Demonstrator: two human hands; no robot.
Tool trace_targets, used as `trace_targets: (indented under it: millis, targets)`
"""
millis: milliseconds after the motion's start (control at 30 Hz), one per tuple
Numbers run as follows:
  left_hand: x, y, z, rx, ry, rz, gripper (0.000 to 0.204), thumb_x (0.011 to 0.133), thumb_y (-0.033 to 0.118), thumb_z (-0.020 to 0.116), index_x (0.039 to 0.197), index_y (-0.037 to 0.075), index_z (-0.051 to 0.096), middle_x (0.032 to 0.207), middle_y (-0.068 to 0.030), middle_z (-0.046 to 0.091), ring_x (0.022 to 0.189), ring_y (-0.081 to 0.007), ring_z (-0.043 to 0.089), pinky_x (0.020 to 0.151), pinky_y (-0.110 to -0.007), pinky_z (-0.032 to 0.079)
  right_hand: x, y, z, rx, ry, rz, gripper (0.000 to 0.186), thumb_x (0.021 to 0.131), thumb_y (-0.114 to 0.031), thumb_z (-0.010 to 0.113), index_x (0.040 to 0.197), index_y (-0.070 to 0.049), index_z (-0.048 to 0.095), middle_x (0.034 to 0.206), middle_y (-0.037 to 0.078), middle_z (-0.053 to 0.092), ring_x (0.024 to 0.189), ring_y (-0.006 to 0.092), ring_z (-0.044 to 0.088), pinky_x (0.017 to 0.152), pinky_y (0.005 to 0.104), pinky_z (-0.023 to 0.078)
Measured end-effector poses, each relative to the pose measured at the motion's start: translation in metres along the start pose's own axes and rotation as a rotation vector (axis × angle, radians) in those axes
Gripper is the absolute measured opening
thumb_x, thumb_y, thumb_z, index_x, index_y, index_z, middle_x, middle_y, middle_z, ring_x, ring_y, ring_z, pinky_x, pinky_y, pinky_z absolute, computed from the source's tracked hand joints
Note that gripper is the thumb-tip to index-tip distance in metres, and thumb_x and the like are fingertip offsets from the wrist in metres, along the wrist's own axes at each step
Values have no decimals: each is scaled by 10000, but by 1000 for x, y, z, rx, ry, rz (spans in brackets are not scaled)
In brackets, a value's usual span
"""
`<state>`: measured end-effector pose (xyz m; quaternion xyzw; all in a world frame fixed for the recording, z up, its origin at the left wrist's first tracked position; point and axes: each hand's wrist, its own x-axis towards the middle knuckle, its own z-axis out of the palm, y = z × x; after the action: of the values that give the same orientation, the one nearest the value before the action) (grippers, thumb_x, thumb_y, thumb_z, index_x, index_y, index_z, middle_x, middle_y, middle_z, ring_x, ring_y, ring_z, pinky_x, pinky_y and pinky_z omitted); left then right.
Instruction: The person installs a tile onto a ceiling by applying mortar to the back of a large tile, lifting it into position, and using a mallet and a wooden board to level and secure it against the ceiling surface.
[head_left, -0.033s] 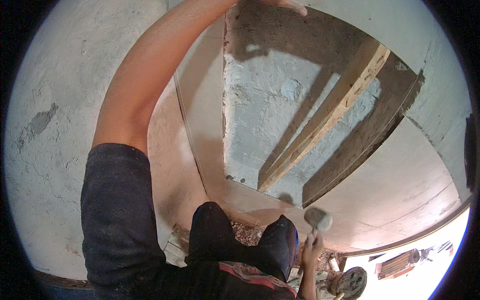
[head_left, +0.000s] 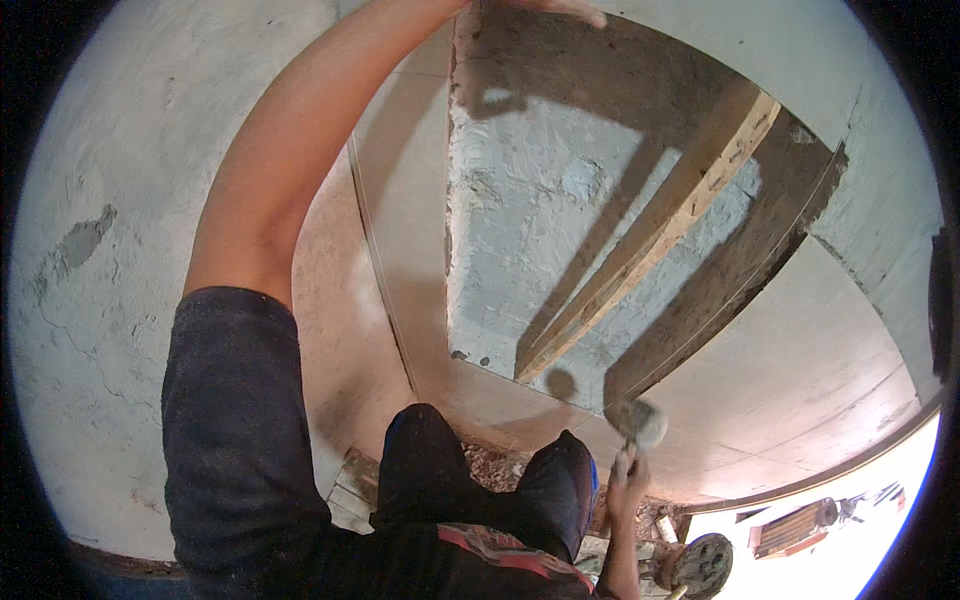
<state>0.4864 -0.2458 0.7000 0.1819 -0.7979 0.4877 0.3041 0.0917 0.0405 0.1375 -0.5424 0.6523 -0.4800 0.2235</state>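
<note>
Nearest, between the person's dark-clad knees (head_left: pixel 425 450), lies brown rubble (head_left: pixel 492 466). To the right of the knees, the right hand (head_left: pixel 627 482) is closed round the handle of a mallet (head_left: pixel 641 424), whose pale, blurred head shows beside the lower right corner of a bare grey patch (head_left: pixel 540 200); contact there cannot be told. Pale tiles (head_left: pixel 790 360) border the patch on the right, and more tiles (head_left: pixel 410 200) line its straight left edge. A wooden beam (head_left: pixel 655 238) slants from about the middle of the patch's lower edge toward its upper right. Left of the beam, the bare surface opens wide to the left edge; on the beam's right, a narrower, shadowed strip runs to the tiles. Compared with the earlier frame, the mallet head sits slightly higher, its round shadow has shifted up and left, and the beam has stayed put. At the lower right, beyond the right forearm, stands a round, grey-smeared object (head_left: pixel 702 566); whether it is a container cannot be told. Farthest, at the patch's top, the left hand (head_left: pixel 565 6) reaches with fingertips extended, cut off by the view, so its grip cannot be told.
</note>
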Motion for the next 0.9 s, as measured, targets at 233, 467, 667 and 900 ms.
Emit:
trace_targets:
  millis: [233,467,667,900]
  targets:
    - [-90,-26,-41,5,-89,-314,1194,752,593,809,1639,62,211,1693,-289,77,1580,-434,57,1270,-545,107,114,-204,22,-101,105,-781,235,1012,-191,595,1150,-3,625,885,204,697,785,377,699,717,426,531]
    - [-124,-40,-27,27,-79,-406,1173,785,613,768,1629,19,209,1691,-302,60,1579,-449,18,1264,-565,87,168,-351,23,-122,138,-887,230,1021,-187,582,1179,-22,608,1066,230,689,954,403,691,815,431,544]
    - [-133,-60,-27,40,-93,-296,1145,799,637,750,1628,37,237,1675,-320,123,1575,-459,47,1258,-582,85,184,-433,67,-305,66,-1139,269,1033,-249,601,1171,-19,612,953,226,692,881,426,689,781,461,539]
    - [-145,-79,-22,-25,-13,-255,1095,801,646,746,1624,86,289,1674,-296,169,1562,-456,132,1254,-574,135,196,-479,106,-420,15,-1257,301,1023,-295,616,1182,-40,606,952,216,694,868,429,684,747,497,530]
